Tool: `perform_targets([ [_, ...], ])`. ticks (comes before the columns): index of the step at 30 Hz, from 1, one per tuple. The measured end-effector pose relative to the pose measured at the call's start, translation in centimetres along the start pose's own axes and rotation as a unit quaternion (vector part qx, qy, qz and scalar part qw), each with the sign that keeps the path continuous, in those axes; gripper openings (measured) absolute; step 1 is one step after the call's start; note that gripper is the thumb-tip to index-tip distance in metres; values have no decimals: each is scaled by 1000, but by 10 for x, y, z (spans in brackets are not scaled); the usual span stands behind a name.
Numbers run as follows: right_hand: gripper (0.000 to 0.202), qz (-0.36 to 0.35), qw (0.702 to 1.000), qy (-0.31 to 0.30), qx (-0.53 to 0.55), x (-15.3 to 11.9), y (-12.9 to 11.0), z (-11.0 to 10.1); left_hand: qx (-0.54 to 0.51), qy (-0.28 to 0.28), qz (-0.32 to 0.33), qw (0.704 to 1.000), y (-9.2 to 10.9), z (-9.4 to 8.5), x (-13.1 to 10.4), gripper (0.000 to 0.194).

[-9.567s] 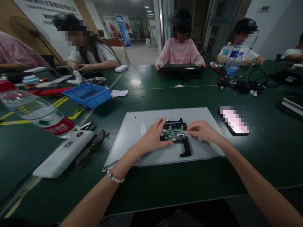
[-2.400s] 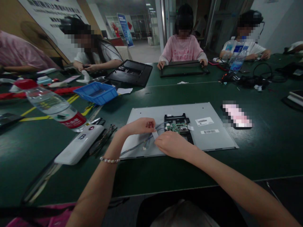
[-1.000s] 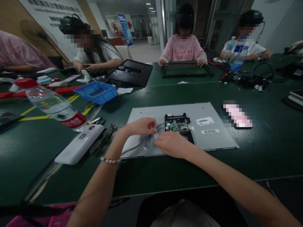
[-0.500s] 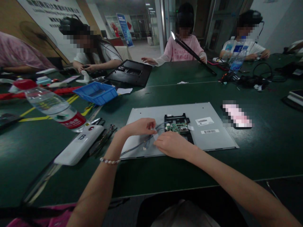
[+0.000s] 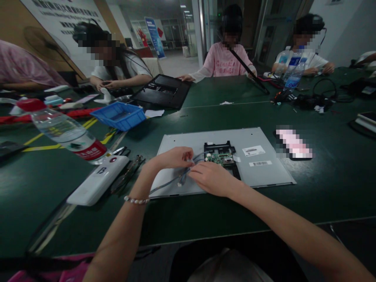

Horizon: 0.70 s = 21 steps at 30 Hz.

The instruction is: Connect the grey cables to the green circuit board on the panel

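Observation:
A grey metal display panel (image 5: 264, 150) lies back side up in front of me. On its middle is a black frame (image 5: 233, 147) with a green circuit board (image 5: 219, 158). Grey cables (image 5: 170, 181) run from the board leftward across the panel, and a small connector end lies near its lower part. My left hand (image 5: 177, 156) is closed in a pinch over the cables. My right hand (image 5: 213, 179) meets it from the right, fingers pressed together. Between the fingertips is a pale strip that looks like tape, mostly hidden now.
At left stand a water bottle (image 5: 70, 135), a white power bank (image 5: 100, 180), glasses (image 5: 127, 176) and a blue bin (image 5: 120, 116). To the right lies a phone (image 5: 293, 144). Across the table, people handle parts, one touching a black plastic cover (image 5: 164, 92).
My right hand has shifted slightly left and up toward my left fingertips, covering most of the pale strip. Across the table, a person's hand has come onto the black cover.

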State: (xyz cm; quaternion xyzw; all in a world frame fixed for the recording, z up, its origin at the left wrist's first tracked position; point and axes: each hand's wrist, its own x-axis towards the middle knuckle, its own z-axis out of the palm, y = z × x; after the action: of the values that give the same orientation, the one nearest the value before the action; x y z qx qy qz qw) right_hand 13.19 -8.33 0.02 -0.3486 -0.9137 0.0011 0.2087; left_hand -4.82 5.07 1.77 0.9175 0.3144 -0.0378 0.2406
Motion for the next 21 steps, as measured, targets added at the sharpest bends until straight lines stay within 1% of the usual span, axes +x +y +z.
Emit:
perform_targets([
  [7,21,1,1000,-19,-10,-1,0,1,6,-4,4,1000,5,-4,-3,33],
  [9,21,7,1000,-23,-7,-1,-1,0,12,23,-8,1000,4,-4,-4,36],
  [12,20,10,1000,-25,2,-1,-1,-1,24,101,-27,994,1,-5,-5,47],
  [14,20,8,1000,-24,6,-1,-1,-1,25,127,-22,991,-1,-6,-6,47],
  [15,21,8,1000,-24,6,-1,-1,-2,26,125,-17,992,-2,-7,-6,44],
  [19,23,7,1000,-28,-2,-2,-1,-2,40,67,-7,997,-2,-10,-6,30],
  [21,24,4,1000,-28,-4,-2,-1,-4,43,50,8,998,-1,-11,-6,25],
])
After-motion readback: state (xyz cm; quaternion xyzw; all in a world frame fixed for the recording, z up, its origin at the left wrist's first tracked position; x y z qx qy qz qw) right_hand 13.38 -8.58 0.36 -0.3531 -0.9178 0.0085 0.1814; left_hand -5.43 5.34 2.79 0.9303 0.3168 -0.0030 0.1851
